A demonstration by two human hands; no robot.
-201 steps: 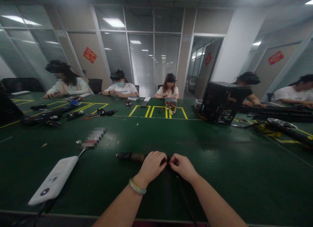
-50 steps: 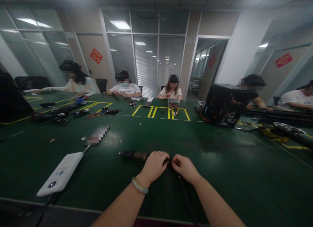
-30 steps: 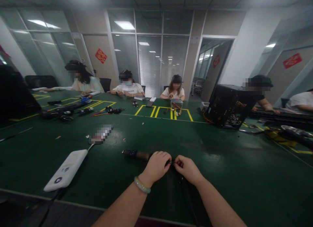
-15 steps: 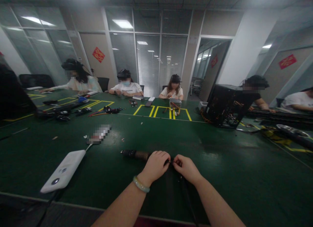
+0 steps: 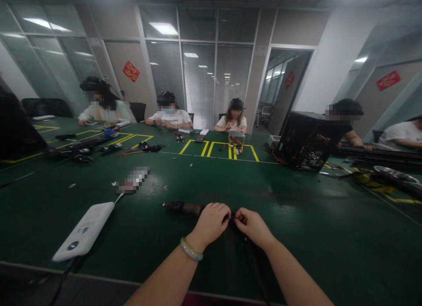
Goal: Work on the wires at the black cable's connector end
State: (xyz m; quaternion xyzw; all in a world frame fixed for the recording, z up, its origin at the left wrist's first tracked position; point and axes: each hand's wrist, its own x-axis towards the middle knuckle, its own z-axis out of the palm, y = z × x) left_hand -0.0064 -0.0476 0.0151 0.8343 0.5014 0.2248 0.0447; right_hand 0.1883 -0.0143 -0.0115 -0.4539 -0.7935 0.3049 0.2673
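A dark electric screwdriver (image 5: 189, 209) lies across the green table, its metal tip pointing left. My left hand (image 5: 212, 220), with a bangle at the wrist, is closed over its rear part. My right hand (image 5: 252, 227) is closed in a pinch at the rear end, on what appears to be the end of a black cable (image 5: 253, 268). The fingertips of both hands nearly meet, and the small part between them is mostly hidden. From under the right hand the cable runs down toward the near table edge.
To the left lies a white power strip (image 5: 84, 231) beside a blurred-out flat object (image 5: 133, 180). A black computer case (image 5: 303, 141) stands at right. Wires and dark parts (image 5: 145, 147) lie farther back. Several people sit around the table (image 5: 283, 253).
My hands and the screwdriver stay in almost the same place. The view has shifted slightly. At far left, a seated person's outstretched arm has drawn inward.
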